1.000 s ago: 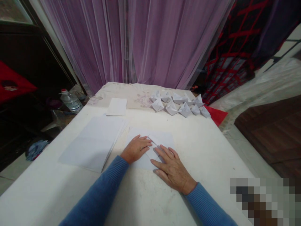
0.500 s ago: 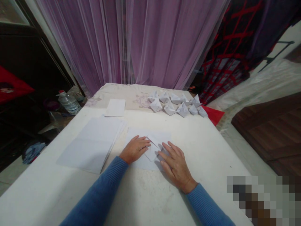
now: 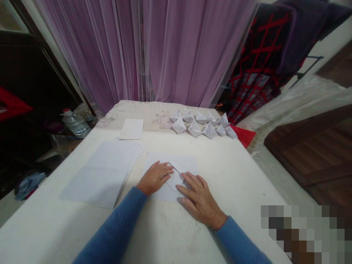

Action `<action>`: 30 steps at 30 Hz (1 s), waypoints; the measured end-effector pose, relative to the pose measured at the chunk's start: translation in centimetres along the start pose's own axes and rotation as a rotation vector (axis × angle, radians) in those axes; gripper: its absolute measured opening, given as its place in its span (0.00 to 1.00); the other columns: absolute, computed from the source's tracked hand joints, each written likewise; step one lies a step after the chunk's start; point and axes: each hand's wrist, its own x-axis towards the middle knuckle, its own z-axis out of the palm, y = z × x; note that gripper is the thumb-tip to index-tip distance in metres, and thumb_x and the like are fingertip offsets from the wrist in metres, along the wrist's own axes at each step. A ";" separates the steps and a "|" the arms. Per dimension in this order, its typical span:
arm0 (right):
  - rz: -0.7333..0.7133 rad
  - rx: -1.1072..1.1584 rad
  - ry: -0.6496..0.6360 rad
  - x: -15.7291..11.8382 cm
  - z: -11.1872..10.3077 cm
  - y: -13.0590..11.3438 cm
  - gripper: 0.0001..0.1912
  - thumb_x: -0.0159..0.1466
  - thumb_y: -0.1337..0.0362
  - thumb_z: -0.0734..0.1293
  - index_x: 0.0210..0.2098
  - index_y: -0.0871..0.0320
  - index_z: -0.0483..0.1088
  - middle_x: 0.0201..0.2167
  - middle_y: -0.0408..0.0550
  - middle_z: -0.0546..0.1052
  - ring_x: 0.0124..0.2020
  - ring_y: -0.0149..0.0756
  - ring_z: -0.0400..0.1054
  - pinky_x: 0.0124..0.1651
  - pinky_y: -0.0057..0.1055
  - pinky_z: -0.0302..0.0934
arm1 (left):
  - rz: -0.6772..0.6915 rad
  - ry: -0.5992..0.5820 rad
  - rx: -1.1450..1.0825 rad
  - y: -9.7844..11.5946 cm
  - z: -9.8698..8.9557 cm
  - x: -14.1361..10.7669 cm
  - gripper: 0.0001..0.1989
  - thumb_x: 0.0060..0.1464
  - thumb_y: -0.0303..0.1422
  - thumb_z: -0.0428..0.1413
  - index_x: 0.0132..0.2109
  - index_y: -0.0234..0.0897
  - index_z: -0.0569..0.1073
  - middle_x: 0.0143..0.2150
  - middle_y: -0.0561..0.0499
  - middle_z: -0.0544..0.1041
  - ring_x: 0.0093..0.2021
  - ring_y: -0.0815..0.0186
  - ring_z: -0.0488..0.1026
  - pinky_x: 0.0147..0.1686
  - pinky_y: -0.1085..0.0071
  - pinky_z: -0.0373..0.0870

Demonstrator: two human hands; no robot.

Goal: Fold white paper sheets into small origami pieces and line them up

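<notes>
White-draped table under sheer purple curtains holds a white paper sheet at lower centre, long axis running crosswise, its folded flap pointing toward the person. Left hand and right hand lie flat on it, fingers extended, gripping nothing. Folded paper boats cluster upper centre.

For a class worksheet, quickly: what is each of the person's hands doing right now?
Left hand: open, resting flat on the folded white paper, not gripping.
Right hand: open, fingers spread on the same paper, not gripping.
</notes>
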 end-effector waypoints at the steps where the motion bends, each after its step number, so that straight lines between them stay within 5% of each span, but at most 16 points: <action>1: 0.020 0.016 0.021 0.3 -0.1 0.3 0.21 0.68 0.60 0.60 0.60 0.51 0.65 0.63 0.53 0.65 0.64 0.45 0.56 0.63 0.50 0.48 | 0.002 -0.001 0.002 0.0 0.0 0.0 0.13 0.63 0.33 0.50 0.50 0.44 0.75 0.56 0.51 0.75 0.62 0.60 0.65 0.63 0.52 0.54; 5: 0.170 0.040 0.118 2.8 -0.8 1.1 0.22 0.69 0.63 0.56 0.61 0.60 0.63 0.59 0.58 0.69 0.60 0.41 0.63 0.61 0.46 0.54 | 0.010 0.010 0.017 -0.1 0.2 -0.1 0.13 0.63 0.33 0.50 0.50 0.45 0.75 0.56 0.51 0.75 0.62 0.60 0.65 0.63 0.52 0.54; 11: 0.191 0.054 0.057 6.7 0.6 0.9 0.20 0.67 0.68 0.55 0.56 0.55 0.69 0.57 0.52 0.72 0.60 0.41 0.62 0.62 0.46 0.52 | 0.049 0.081 0.023 0.3 -0.1 -0.3 0.11 0.61 0.30 0.52 0.47 0.44 0.76 0.52 0.50 0.78 0.59 0.60 0.68 0.61 0.51 0.57; 17: 0.204 0.036 -0.061 6.4 2.7 1.0 0.19 0.69 0.61 0.57 0.58 0.52 0.67 0.61 0.48 0.68 0.65 0.44 0.54 0.64 0.49 0.46 | -0.006 0.249 -0.003 1.0 -1.1 -0.2 0.02 0.56 0.29 0.55 0.36 0.38 0.74 0.37 0.49 0.78 0.41 0.63 0.73 0.48 0.63 0.68; 30: 0.235 -0.066 -0.120 7.1 2.3 0.2 0.21 0.71 0.55 0.55 0.60 0.51 0.65 0.63 0.48 0.65 0.65 0.46 0.52 0.64 0.51 0.45 | -0.045 0.259 0.094 0.4 -0.7 -0.4 0.06 0.56 0.31 0.57 0.42 0.41 0.75 0.43 0.50 0.79 0.47 0.61 0.73 0.55 0.56 0.61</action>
